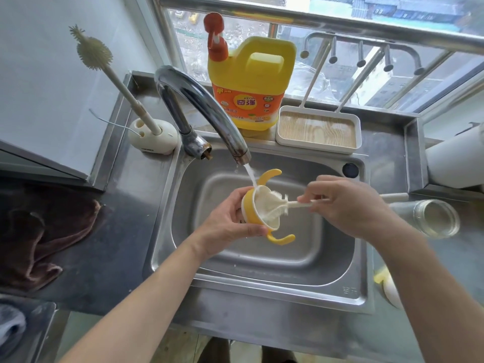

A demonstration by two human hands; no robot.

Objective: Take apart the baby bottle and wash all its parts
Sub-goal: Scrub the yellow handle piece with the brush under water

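Soft, even daylight comes in through the window (392,6) at the top and fills the scene brightly, leaving only faint shadows in the sink (262,258) and pale glare along the faucet (199,98). The wide-angle lens bows straight lines toward the edges. The corners and the brown cloth (39,231) look soft, and the brush (272,205) bristles at the yellow bottle collar (252,216) are slightly smeared.

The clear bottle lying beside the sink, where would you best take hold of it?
Take the clear bottle round its smooth middle, coming from above. It lies on its side on the steel counter, open mouth at its right end, so the rounded wall is free on top; the open rim likely gives poorer hold.
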